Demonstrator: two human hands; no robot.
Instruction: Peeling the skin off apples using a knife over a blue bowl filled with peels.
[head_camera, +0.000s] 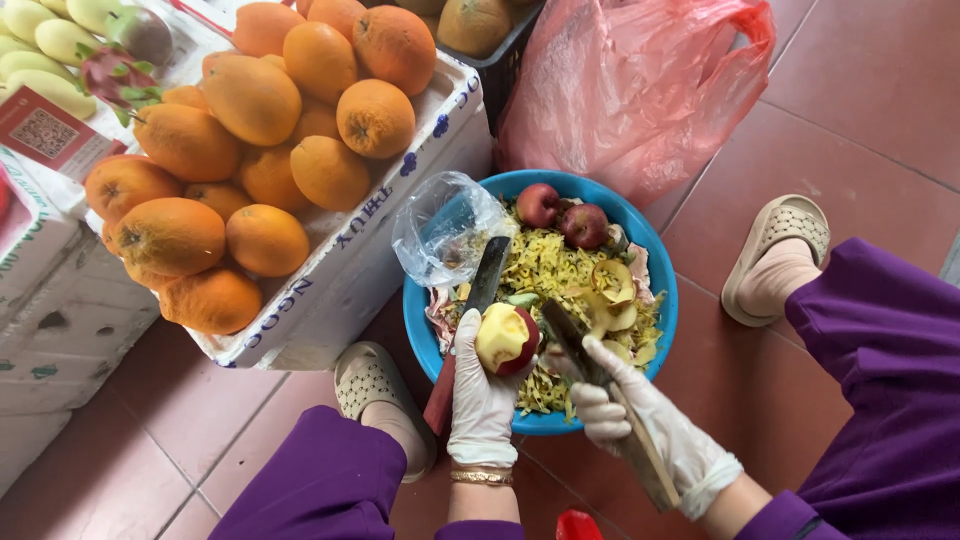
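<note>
My left hand (483, 395), in a white glove, holds a partly peeled red apple (506, 339) over a blue bowl (420, 325). My right hand (650, 425), also gloved, grips a knife with a wooden handle (640, 455); its dark blade (565, 330) points at the apple. The bowl holds yellow peelings, apple peel, two whole red apples (560, 215) and a crumpled clear plastic bag (440, 230). A second knife with a red handle (470, 330) rests across the bowl's near rim, under my left hand.
A white foam box (360, 270) piled with oranges and mangoes (280, 130) stands to the left of the bowl. A pink plastic bag (630, 90) lies behind the bowl. My feet in beige slippers (775, 250) flank the bowl on the red tile floor.
</note>
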